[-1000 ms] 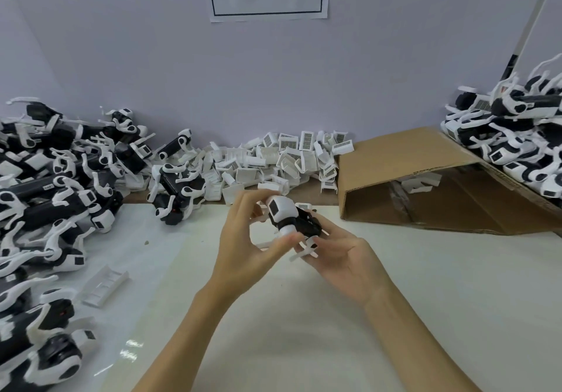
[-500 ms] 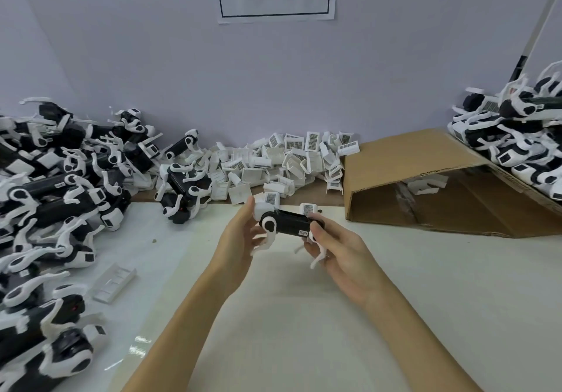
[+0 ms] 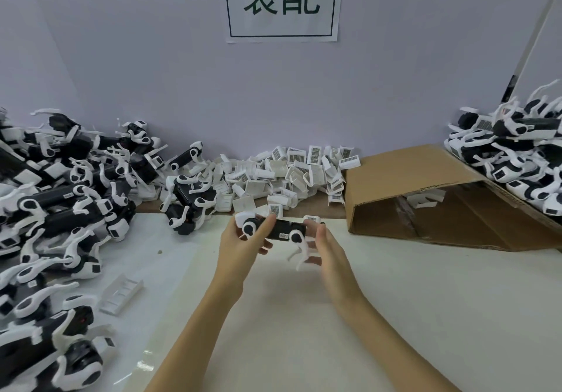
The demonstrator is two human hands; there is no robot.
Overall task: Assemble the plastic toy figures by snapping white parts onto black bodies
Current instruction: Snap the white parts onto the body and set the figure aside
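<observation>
Head view: left hand (image 3: 240,244) fingers still grip the toy figure (image 3: 275,230), while right hand (image 3: 327,247) fingers have released it.

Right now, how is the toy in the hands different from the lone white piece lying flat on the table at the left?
The toy figure is black with white parts on it; the loose white part is all white. The figure is up off the table, gripped by the left hand, with the right hand beside it; the loose part lies flat, untouched. Both look like plastic.

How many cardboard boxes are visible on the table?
1: the cardboard box lies on its side at the right, opening toward the camera, beside the pile of white parts. Others may be hidden.
</observation>
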